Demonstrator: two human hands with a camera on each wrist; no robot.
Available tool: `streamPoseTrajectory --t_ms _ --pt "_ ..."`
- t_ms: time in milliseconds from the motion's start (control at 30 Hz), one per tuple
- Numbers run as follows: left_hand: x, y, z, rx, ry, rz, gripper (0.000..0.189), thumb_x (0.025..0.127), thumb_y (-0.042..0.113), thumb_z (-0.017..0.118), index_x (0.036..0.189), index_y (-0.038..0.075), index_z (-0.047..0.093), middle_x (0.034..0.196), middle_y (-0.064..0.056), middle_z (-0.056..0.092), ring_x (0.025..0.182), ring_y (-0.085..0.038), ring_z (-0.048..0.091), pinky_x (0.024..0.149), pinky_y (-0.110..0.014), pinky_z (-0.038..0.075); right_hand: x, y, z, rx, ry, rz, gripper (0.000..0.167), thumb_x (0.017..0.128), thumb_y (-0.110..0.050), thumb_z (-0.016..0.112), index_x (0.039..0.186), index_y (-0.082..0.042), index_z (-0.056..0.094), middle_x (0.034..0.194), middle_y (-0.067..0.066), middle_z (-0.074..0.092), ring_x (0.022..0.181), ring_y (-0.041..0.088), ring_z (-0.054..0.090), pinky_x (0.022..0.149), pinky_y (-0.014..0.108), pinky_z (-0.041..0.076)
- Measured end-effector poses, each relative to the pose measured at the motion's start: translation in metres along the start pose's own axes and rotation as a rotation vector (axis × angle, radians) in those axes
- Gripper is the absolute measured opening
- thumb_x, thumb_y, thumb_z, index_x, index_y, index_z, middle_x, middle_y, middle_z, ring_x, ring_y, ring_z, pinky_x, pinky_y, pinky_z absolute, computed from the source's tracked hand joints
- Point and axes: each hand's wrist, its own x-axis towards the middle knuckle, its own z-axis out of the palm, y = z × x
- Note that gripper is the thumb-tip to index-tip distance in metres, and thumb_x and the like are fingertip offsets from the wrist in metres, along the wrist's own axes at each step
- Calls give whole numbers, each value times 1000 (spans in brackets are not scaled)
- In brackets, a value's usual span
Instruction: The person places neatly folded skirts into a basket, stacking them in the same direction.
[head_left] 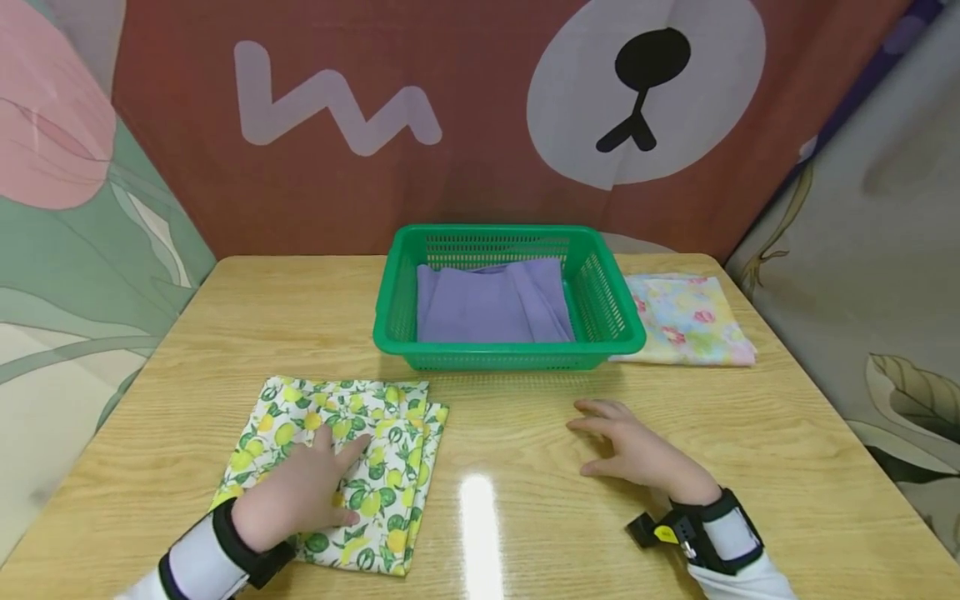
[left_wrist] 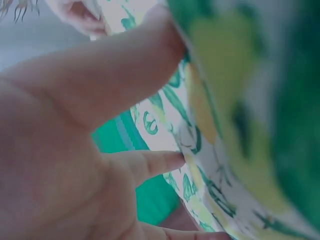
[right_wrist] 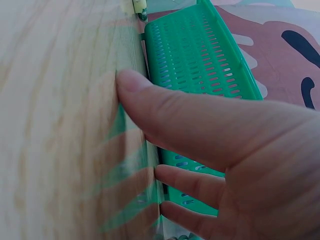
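A folded white cloth with a lemon-and-leaf print (head_left: 375,492) lies on the table at the front left. My left hand (head_left: 300,492) rests on top of it, fingers spread; in the left wrist view the fingertips of the left hand (left_wrist: 65,125) touch the printed cloth (left_wrist: 200,135). To the right, my right hand (head_left: 637,450) is at the tabletop with fingers loosely extended and nothing held. The right wrist view shows its thumb and fingertips (right_wrist: 132,80) touching the wood. Behind both hands stands a green plastic basket (head_left: 510,358) with a folded purple cloth (head_left: 480,304) inside.
Another folded cloth, pastel with pink flowers (head_left: 693,321), lies right of the basket, partly hidden by it. The wooden table (head_left: 300,325) ends against a brown printed curtain (head_left: 480,183). Patterned fabric hangs along both sides.
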Motion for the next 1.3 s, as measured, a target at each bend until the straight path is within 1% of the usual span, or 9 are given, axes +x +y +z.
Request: streamPoseTrajectory --t_ms 100,200,400,667,800,933,1067,1133,1300 --pt "1 6 3 7 -1 16 95 68 46 80 145 9 37 113 -30 43 80 -36 52 57 -37 50 0 1 1 -3 3 1 54 76 -25 78 124 -5 61 139 22 45 129 46 35 100 59 37" --pt "2 12 4 2 -4 23 95 70 45 79 146 9 36 116 -31 42 79 -34 51 58 -36 50 0 1 1 -7 6 -5 54 76 -26 78 124 -5 61 139 22 45 129 46 36 100 59 37" --pt "5 26 4 -10 -15 31 96 70 47 79 147 12 34 119 -31 40 74 -30 50 54 -33 47 1 0 0 -4 4 -5 55 77 -28 78 124 -6 61 139 21 45 128 45 36 99 59 37" --pt "8 50 5 36 -20 64 95 70 51 78 147 16 35 116 -26 42 70 -26 49 51 -29 45 1 1 0 0 4 -7 54 76 -27 78 124 -6 61 138 22 45 128 46 36 99 59 37" --pt "12 64 3 39 -49 77 94 71 51 76 148 20 33 116 -23 41 68 -23 46 51 -28 43 1 1 1 4 6 -4 54 76 -25 78 124 -5 61 139 23 45 128 47 35 99 59 38" --pt "17 78 1 56 -75 95 93 73 54 74 149 23 32 122 -23 40 71 -23 46 54 -29 44 1 1 2 1 8 -1 54 76 -25 78 123 -5 61 139 22 45 129 46 35 99 59 37" --pt "22 90 1 59 -87 109 91 74 55 73 149 25 31 126 -23 39 72 -23 48 55 -29 45 1 1 3 -7 -2 15 55 75 -24 78 124 -5 61 140 21 45 130 45 35 101 59 36" --pt "25 95 1 53 -86 114 90 75 55 72 149 25 31 128 -23 38 73 -24 48 55 -29 44 1 1 3 -12 -5 20 55 75 -24 78 124 -5 61 140 21 45 130 45 35 101 58 36" --pt "34 104 3 45 -56 143 90 75 58 71 149 26 31 129 -25 38 74 -24 49 54 -28 44 1 1 3 -11 -8 27 55 76 -24 78 124 -5 61 140 21 44 130 45 35 102 59 35"
